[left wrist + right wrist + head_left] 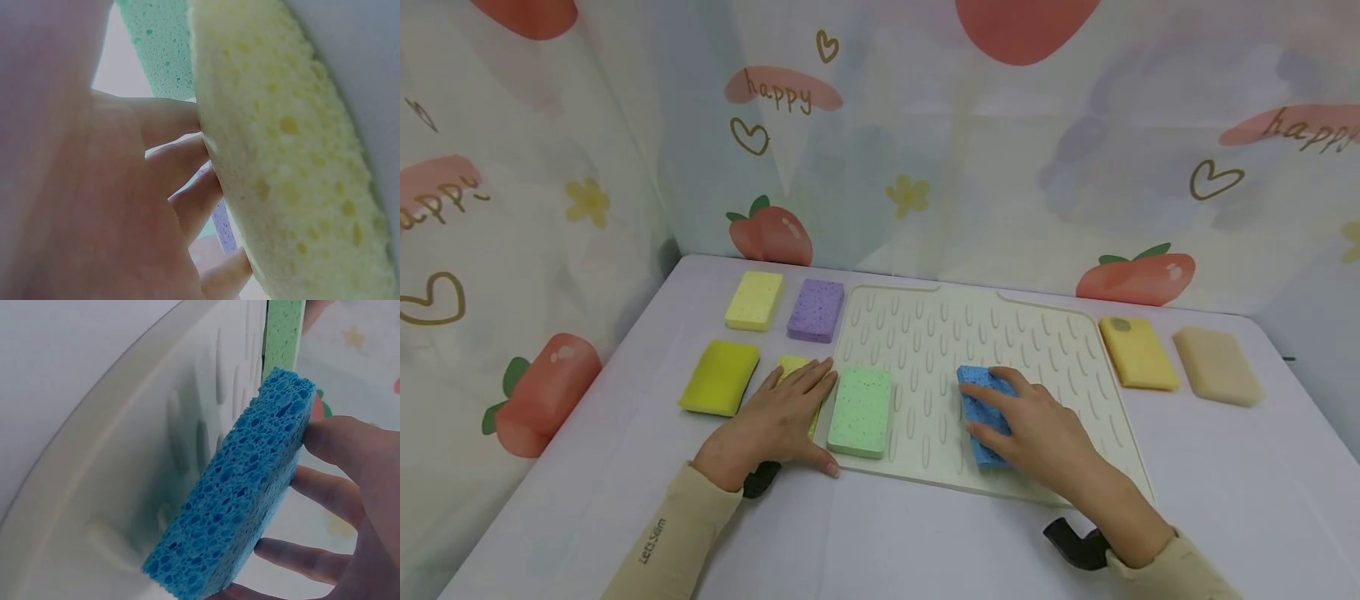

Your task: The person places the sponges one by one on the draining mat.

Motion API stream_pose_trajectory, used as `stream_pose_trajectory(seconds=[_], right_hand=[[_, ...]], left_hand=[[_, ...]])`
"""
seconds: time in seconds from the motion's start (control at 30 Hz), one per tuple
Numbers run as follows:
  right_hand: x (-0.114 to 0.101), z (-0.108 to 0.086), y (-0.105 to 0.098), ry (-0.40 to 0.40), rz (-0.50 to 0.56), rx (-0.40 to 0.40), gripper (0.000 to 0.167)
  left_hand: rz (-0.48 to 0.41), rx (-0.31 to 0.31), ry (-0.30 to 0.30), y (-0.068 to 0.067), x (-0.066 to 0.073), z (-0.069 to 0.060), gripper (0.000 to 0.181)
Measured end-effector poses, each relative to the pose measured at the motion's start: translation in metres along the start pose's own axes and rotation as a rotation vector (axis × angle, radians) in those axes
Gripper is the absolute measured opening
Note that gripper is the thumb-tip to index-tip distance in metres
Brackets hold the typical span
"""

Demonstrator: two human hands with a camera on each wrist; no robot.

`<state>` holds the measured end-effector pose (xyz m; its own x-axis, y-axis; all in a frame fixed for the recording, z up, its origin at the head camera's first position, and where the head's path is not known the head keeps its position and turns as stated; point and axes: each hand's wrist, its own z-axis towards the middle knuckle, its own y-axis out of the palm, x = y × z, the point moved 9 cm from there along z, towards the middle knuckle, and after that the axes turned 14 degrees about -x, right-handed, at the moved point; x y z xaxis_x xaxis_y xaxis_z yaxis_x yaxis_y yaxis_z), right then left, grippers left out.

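In the head view my left hand (775,417) lies over a speckled yellow sponge (793,365), its fingers extended and its thumb spread onto the table. The left wrist view shows those fingers (181,156) against the face of the yellow sponge (294,156). A light green sponge (860,412) lies just right of this hand, on the left edge of the white mat (925,475). My right hand (1052,433) grips a blue sponge (981,412) over the mat with spread, bent fingers. From the right wrist, the blue sponge (231,494) looks tilted; whether it touches the mat is unclear.
Left of the mat lie a pale yellow sponge (754,301), a purple sponge (816,311) and a bright yellow sponge (719,378). To its right are a yellow sponge (1138,354) and a beige sponge (1217,367). Patterned cloth (1000,167) hangs behind the table.
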<state>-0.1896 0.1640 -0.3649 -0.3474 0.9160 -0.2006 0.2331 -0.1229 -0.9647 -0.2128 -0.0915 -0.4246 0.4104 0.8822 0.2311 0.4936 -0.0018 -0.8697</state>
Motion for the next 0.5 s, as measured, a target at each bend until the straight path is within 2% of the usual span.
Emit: stream_pose_trajectory(seconds=[0.5], right_hand=[[-0.03,0.016,0.01,0.005,0.001,-0.019,0.047]], left_hand=[[-0.005,-0.005,-0.004,0.0,0.0,0.0,0.129]])
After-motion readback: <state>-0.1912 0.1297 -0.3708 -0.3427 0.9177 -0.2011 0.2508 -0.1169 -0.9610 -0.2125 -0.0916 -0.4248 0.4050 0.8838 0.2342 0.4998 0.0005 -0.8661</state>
